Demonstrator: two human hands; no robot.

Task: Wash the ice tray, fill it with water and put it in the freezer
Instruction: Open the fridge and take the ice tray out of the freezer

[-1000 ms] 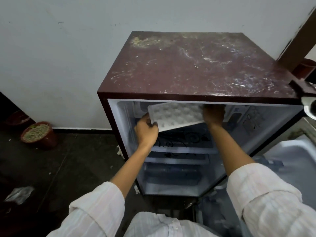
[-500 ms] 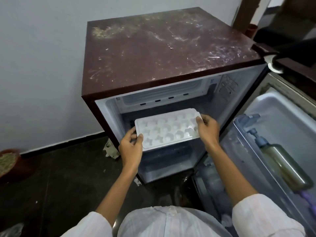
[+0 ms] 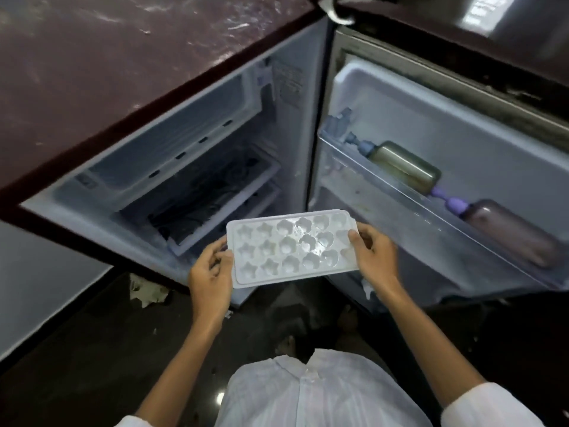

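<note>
Two bare hands hold a white ice tray (image 3: 292,248) level in front of the open fridge (image 3: 160,167), just outside its cabinet and near the middle of the view. The left hand (image 3: 212,274) clamps the tray's short edge at 9 o'clock, thumb on top and the other fingers curled beneath. The right hand (image 3: 374,255) clamps the opposite short edge at 3 o'clock in the same way. Star and round moulds show in the tray; whether they hold water cannot be told. At 10 o'clock of the tray the freezer compartment (image 3: 172,155) stands open under the maroon fridge top (image 3: 107,57). At 2 o'clock the open door (image 3: 446,124) carries an olive bottle (image 3: 403,166) and a brownish bottle (image 3: 508,232) lying in its shelf (image 3: 400,208).
</note>
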